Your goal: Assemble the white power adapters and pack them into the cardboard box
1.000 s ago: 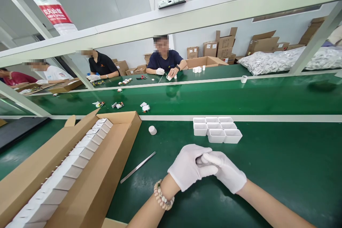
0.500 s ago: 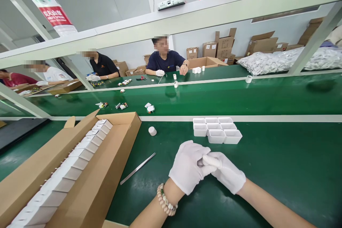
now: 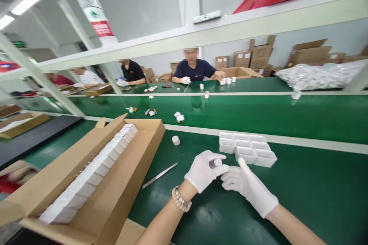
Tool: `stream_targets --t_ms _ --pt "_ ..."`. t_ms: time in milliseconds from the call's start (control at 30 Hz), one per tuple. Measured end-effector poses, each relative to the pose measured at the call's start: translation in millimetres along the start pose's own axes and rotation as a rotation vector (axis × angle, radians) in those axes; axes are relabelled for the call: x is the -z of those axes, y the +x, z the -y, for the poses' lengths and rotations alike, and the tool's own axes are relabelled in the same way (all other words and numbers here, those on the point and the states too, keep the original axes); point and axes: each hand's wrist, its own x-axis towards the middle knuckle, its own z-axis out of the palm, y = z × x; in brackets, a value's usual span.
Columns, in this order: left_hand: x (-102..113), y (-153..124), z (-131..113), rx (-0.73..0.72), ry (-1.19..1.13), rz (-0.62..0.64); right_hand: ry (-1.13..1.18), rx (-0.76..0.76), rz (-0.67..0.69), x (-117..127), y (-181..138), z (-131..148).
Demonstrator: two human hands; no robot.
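Observation:
My left hand (image 3: 203, 170), in a white glove with a bead bracelet at the wrist, is curled round a small white rounded piece (image 3: 217, 162). Most of that piece is hidden by the fingers. Just right of it, my gloved right hand (image 3: 250, 185) is open, its fingers stretched toward the left hand and its thumb raised. Beyond the right hand, white open-topped plastic cases (image 3: 246, 154) stand in a block. Metal tweezers (image 3: 160, 175) lie to the left of my left hand, and a white round cap-like piece (image 3: 176, 140) sits farther back.
A long cardboard box (image 3: 143, 160) with a row of white cases (image 3: 99, 166) stands at left. Behind runs a green belt (image 3: 258, 113) carrying small part clusters (image 3: 179, 117). Co-workers sit across it. A frame rail (image 3: 172, 38) crosses above, with a bottle (image 3: 94, 11) on it.
My hands have come apart: the right hand has opened and drawn away, while the left keeps the white piece. The camera view has shifted, moving the scene to the right.

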Motion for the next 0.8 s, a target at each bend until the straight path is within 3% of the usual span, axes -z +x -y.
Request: stream_targets --t_ms 67,167,333,600,800 --pt "22 1 14 0.109 -0.023 -0.019 0.023 -0.046 -0.070 5 3 -1" --pt "62 -4 35 0.207 0.041 -0.133 -0.021 -0.080 -0.067 10 7 -5" --pt "107 -25 46 0.209 0.209 -0.342 -0.083 -0.082 -0.073 13 12 -10" --pt "113 -51 59 0.191 0.379 -0.484 -0.133 -0.108 -0.080 14 15 -13" --pt "124 -36 76 0.250 0.483 -0.497 -0.152 -0.095 -0.063 17 20 -19"
